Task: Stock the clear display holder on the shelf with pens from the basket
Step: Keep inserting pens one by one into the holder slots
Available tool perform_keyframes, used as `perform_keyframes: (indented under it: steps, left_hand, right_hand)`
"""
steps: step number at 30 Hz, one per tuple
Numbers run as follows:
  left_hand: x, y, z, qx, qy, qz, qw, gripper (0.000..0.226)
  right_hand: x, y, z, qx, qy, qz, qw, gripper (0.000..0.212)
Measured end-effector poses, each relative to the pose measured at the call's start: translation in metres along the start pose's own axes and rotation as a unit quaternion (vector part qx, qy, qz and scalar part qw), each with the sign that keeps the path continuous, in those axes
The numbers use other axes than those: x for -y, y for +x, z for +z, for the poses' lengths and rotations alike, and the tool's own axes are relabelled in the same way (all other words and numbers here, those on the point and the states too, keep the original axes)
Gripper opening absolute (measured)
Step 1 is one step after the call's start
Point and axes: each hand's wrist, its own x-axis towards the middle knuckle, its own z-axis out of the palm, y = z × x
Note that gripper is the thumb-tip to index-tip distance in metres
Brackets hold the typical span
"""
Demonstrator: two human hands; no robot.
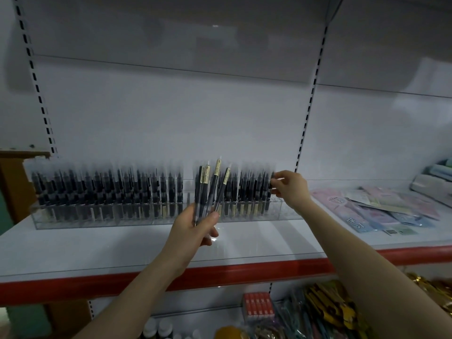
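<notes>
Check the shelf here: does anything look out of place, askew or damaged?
Mostly tidy. The clear holder has one gap in its pen row, just left of the pens fanned in the left hand. Right of the holder, flat packets lie overlapped at odd angles. No visible damage.

On my feed the long clear plastic display holder (73, 222) is colourless. The upright pens (110, 189) racked in it read black, with cream bands low on the barrels. The fanned bundle of pens (208, 192) in front is black too, with tan label strips near the tops. The flat white shelf board (244, 243) carries a red front strip (244, 272). The slotted metal upright (39, 94) shows black dashes on white. The flat packets (381, 209) at right look pastel pink and blue, I think; blur softens them. Below sits a small red-and-white box (256, 305).
</notes>
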Motion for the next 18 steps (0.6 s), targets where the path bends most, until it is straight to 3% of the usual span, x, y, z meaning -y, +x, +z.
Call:
perform_keyframes:
  steps: [8,10,13,15,18]
  left_hand:
    - [-0.008,0.003,0.005,0.007,-0.032,-0.011,0.999,0.014]
    - [-0.011,0.002,0.005,0.014,-0.049,-0.012,0.999,0.019]
    - [-0.015,0.001,0.006,0.022,-0.058,-0.01,0.998,0.03]
    - [-0.016,0.0,0.008,0.022,-0.057,-0.008,0.998,0.041]
    - [-0.018,-0.001,0.013,0.02,-0.063,-0.008,0.998,0.057]
  right_hand:
    - [0.001,-0.004,0.0,-0.004,-0.052,0.001,0.999,0.032]
    - [0.001,-0.012,-0.002,-0.038,-0.061,-0.01,0.997,0.035]
    - [0.007,-0.033,-0.004,-0.093,-0.009,-0.058,0.994,0.023]
    - [0.016,-0.051,0.0,-0.061,0.03,-0.087,0.994,0.01]
    - [0.031,-0.072,0.008,0.001,0.112,-0.103,0.988,0.011]
